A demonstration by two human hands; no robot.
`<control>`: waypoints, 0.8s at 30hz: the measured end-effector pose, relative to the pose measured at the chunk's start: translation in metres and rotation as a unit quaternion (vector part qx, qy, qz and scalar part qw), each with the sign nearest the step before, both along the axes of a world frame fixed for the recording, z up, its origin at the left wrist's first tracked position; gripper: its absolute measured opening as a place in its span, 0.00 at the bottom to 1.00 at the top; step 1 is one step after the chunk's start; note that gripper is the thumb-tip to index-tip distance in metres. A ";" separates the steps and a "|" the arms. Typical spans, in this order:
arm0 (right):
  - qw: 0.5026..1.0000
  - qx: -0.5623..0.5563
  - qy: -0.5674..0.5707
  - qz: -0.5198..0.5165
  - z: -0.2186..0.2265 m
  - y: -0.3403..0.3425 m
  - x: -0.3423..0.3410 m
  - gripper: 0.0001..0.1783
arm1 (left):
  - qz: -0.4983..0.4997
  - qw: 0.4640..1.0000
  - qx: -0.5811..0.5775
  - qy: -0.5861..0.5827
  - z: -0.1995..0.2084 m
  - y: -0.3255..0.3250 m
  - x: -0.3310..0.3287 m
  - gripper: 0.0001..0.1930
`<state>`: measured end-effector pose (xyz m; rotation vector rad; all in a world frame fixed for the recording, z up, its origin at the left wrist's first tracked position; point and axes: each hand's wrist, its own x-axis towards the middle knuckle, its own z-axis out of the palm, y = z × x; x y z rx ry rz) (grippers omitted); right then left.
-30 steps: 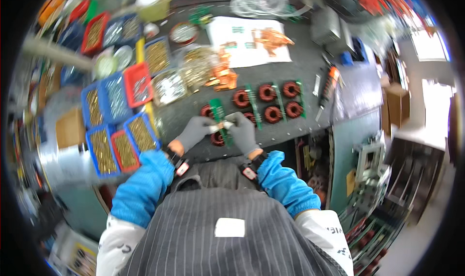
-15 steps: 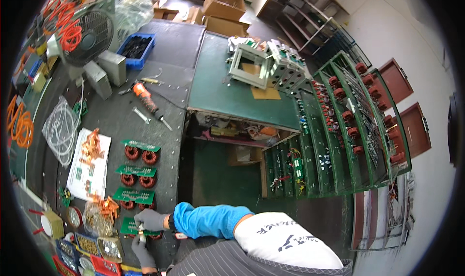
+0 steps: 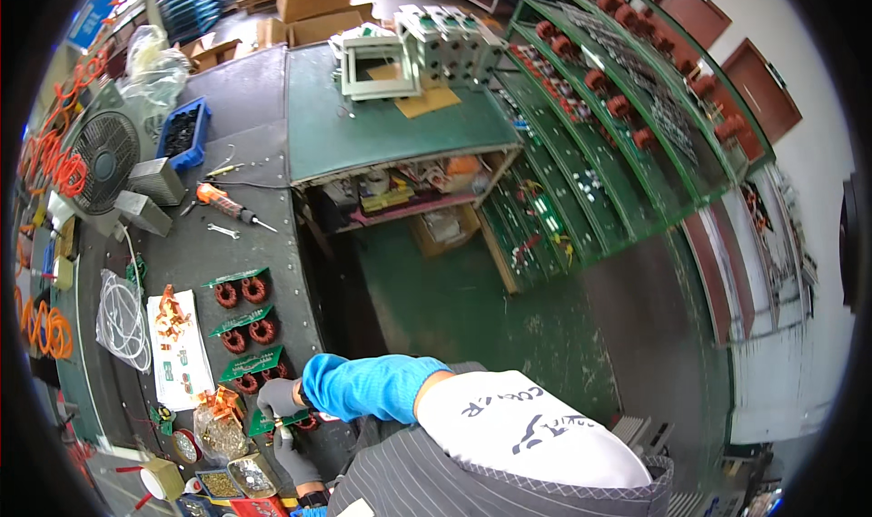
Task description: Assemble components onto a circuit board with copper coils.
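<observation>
Both my hands wear grey gloves and meet over the nearest green circuit board (image 3: pixel 262 423) at the bench's front edge. My right hand (image 3: pixel 280 397), its arm in a blue sleeve, has its fingers closed at the board's top. Just below, my left hand (image 3: pixel 294 455) pinches at a small pale piece beside the board; what either hand grips is too small to make out. A copper-wound coil (image 3: pixel 309 422) shows under this board. Beyond it stand three similar boards in a row, the closest (image 3: pixel 252 363) tilted over its red-brown coils (image 3: pixel 246 384).
A paper sheet (image 3: pixel 189 363) with orange copper parts lies left of the boards. Nearer are a bag of parts (image 3: pixel 221 433) and small metal trays (image 3: pixel 252 476). An orange electric screwdriver (image 3: pixel 222 203), wrench (image 3: pixel 223 231) and fan (image 3: pixel 104 160) sit farther back. Green shelving (image 3: pixel 581 199) stands right.
My view has turned, so the bench and shelves sit differently in the picture. Both hands stay together at the same board, with little visible change in their grip.
</observation>
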<state>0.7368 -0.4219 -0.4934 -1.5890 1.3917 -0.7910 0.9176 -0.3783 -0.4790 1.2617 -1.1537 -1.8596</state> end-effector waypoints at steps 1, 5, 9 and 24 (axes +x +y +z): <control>1.000 -0.001 -0.011 0.000 0.002 0.001 -0.002 0.10 | -0.016 1.000 0.010 0.016 0.004 -0.001 0.000 0.16; 0.999 0.024 0.032 0.037 0.012 -0.002 -0.013 0.09 | -0.051 0.998 0.019 0.022 0.010 -0.001 -0.001 0.16; 0.977 -0.003 0.173 0.123 0.018 -0.016 -0.011 0.11 | -0.049 0.998 0.018 0.031 0.004 -0.002 0.002 0.15; 0.995 -0.021 0.096 -0.003 0.009 0.014 0.007 0.10 | -0.052 0.998 0.010 0.045 0.005 0.000 0.006 0.18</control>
